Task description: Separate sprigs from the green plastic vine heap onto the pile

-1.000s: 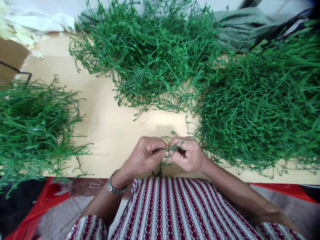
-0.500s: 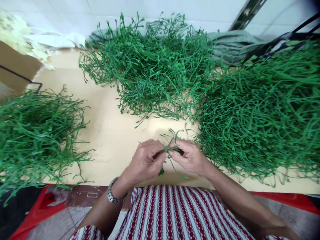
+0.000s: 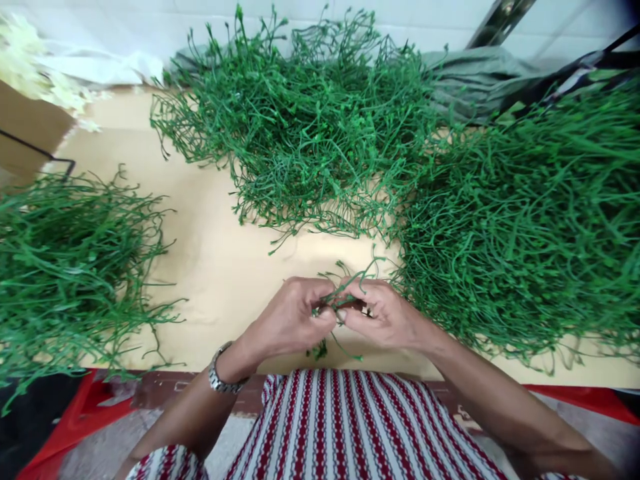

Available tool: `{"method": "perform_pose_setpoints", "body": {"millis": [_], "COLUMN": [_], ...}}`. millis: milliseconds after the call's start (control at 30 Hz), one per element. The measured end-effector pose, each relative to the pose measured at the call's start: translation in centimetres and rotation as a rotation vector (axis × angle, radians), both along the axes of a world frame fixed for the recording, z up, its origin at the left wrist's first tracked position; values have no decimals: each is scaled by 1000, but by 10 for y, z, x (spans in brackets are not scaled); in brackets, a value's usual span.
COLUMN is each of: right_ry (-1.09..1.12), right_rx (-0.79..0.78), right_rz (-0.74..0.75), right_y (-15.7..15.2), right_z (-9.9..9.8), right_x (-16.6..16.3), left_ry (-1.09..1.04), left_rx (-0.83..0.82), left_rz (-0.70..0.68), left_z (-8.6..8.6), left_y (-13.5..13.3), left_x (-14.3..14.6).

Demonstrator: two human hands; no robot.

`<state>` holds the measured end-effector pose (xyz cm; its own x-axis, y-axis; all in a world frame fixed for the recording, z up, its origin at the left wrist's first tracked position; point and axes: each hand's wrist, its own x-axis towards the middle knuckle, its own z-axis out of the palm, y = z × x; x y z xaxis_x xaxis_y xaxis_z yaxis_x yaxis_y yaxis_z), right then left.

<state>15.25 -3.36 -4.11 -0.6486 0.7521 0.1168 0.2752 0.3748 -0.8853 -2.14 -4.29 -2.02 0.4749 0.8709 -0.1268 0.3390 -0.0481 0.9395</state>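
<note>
Close together over the front of the table, my left hand (image 3: 299, 317) and my right hand (image 3: 383, 313) pinch thin green plastic stems (image 3: 345, 288) between thumbs and fingers. The stems look like artificial greenery; some stick up past the fingertips and a tuft hangs below the left hand. Small joints between the fingertips are too fine to make out. Nearest the right hand lies a large heap of green stems (image 3: 515, 233). Ahead of both hands spreads another tangled pile (image 3: 310, 127).
A third pile of green stems (image 3: 75, 267) lies at the left, overhanging the table's front edge. Behind it stand a brown cardboard piece (image 3: 30, 127) with a bent black rod and pale yellow flowers (image 3: 30, 60). A grey-green cloth (image 3: 470, 83) lies along the wall. The table (image 3: 200, 267) is tan.
My hands stay together, the fingers shifting slightly on the stems. One stem now leans further right over the right hand. The whole view has moved a little.
</note>
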Motion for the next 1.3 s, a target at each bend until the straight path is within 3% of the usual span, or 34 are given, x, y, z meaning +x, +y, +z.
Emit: {"method": "perform_pose_setpoints", "body": {"millis": [200, 333, 533, 633, 800, 1167, 1300], "right_ry": [36, 90, -7, -178, -490, 77, 141], "right_rx": [-60, -8, 114, 294, 549, 144, 115], "right_rz": [-202, -218, -141, -56, -38, 376, 390], "right_y": [-3, -4, 0, -1, -6, 10, 11], "right_z": [-6, -9, -3, 2, 9, 6, 2], "right_x": [-4, -6, -1, 2, 4, 11, 10], "left_ry": [-15, 43, 231, 340, 444, -31, -131], "left_rx": [121, 205, 267, 354, 449, 137, 14], "left_rz": [203, 236, 21, -34, -145, -298, -282], "left_z": [-13, -13, -5, -5, -6, 1, 2], "left_y": [-5, -7, -3, -2, 0, 0, 1], "left_x": [2, 5, 6, 5, 4, 5, 2]}}
